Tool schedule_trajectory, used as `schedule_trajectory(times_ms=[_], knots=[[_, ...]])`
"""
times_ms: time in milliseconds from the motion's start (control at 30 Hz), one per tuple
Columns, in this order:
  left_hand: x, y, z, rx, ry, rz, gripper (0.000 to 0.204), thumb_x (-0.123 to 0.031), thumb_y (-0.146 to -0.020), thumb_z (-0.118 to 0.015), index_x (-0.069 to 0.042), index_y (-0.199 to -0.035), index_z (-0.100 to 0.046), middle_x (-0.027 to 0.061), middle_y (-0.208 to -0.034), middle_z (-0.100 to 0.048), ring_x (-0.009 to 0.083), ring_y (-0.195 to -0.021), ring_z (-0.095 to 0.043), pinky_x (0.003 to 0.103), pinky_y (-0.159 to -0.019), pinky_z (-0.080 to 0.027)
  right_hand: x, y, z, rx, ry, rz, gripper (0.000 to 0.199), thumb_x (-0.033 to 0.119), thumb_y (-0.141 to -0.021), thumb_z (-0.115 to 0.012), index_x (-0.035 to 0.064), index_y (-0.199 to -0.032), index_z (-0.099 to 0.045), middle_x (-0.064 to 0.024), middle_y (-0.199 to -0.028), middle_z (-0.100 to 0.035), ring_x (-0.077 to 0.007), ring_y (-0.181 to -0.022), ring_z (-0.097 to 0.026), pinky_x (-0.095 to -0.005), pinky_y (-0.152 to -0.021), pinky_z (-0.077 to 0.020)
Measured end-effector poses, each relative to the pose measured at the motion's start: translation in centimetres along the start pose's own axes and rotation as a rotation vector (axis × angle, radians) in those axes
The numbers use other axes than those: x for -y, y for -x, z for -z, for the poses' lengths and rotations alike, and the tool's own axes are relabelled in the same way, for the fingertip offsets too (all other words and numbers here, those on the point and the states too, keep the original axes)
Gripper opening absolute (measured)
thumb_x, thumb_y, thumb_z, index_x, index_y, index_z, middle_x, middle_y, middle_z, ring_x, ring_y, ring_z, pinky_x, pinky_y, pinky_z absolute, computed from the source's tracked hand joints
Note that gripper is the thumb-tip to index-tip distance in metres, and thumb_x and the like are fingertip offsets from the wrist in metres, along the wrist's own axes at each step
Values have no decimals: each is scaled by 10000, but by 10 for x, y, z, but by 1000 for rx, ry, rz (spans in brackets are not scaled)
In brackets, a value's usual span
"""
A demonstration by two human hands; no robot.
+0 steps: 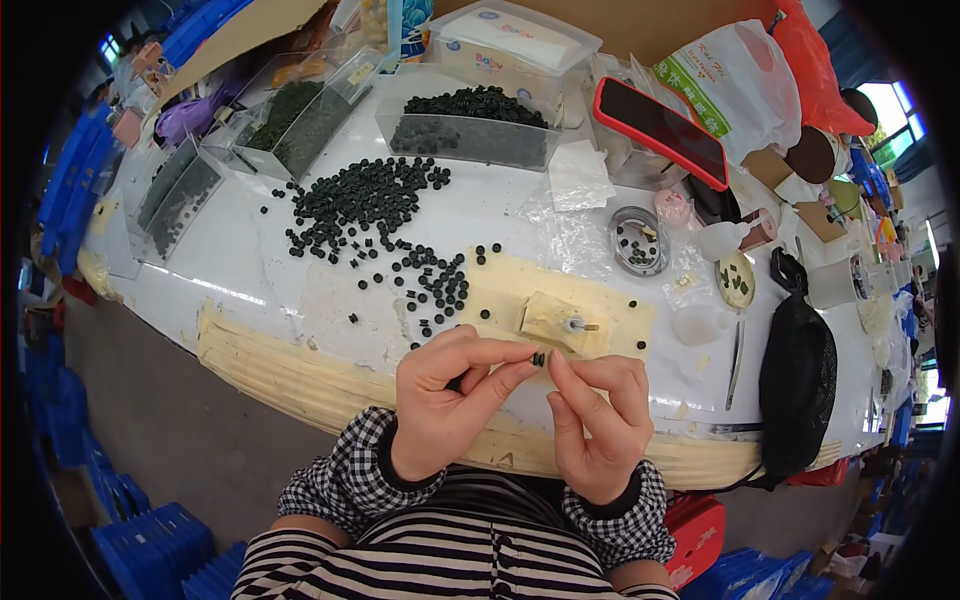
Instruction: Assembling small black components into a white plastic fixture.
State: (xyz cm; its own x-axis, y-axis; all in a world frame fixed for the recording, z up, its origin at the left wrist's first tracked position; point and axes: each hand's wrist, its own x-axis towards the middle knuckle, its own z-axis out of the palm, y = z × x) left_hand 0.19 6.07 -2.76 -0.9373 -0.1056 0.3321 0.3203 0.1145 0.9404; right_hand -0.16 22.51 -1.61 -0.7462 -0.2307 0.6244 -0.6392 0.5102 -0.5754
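My left hand pinches a small black spool-shaped piece between thumb and index fingertip. My right hand is close beside it, its index fingertip by the piece and its thumb lower and apart; I see nothing held in it. Just beyond the hands, a small block wrapped in cream tape carries a metal pin that points right. It rests on a cream-taped patch of the table. To the left and farther off lies a loose heap of similar black pieces, with several scattered toward my left hand.
Clear bins of black pieces and dark green pieces stand at the back. A red-edged phone leans at back right. Rightward are a round dish, tweezers and a black mesh pouch. Cream padding lines the front edge.
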Motion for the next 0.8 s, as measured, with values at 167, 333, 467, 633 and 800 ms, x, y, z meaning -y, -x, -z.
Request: schedule_trajectory(times_ms=[167, 333, 467, 633, 800], knots=[[0, -1, 0, 20, 1, -26, 237, 21, -748, -758, -60, -970, -746, -30, -579, -426, 58, -528, -364, 224, -490, -277, 0, -1, 1, 24, -52, -3, 408, -10, -691, -742, 49, -1093, -713, -53, -912, -645, -221, -789, -551, -309, -684, -469], [1, 0, 0, 14, -23, -87, 264, 43, -740, -756, -66, -981, -748, -23, -581, -434, 60, -527, -367, 219, -481, -279, -2, 0, 2, 51, -120, -20, 393, -13, -706, -738, 43, -1094, -710, -56, -913, -645, -221, -791, -554, -313, -696, -465], [-1, -1, 1, 20, -56, -96, 267, 43, -739, -756, -66, -982, -749, -24, -577, -426, 61, -528, -363, 219, -482, -277, -3, 0, 3, 63, -139, -32, 382, -16, -716, -731, 40, -1093, -709, -60, -914, -645, -222, -792, -560, -317, -707, -461], [1, -1, 2, 27, -23, -52, 245, 27, -742, -759, -65, -969, -749, -32, -563, -411, 61, -529, -358, 225, -486, -272, -1, 0, 2, 54, -171, -59, 376, -22, -723, -724, 38, -1094, -708, -62, -915, -646, -221, -797, -568, -315, -716, -454], [0, -1, 1, 21, -14, -37, 237, 23, -742, -760, -64, -962, -748, -35, -560, -408, 61, -529, -356, 226, -487, -272, -2, 1, 2, 47, -175, -63, 375, -26, -726, -720, 43, -1095, -709, -62, -911, -646, -218, -800, -571, -314, -717, -452]])
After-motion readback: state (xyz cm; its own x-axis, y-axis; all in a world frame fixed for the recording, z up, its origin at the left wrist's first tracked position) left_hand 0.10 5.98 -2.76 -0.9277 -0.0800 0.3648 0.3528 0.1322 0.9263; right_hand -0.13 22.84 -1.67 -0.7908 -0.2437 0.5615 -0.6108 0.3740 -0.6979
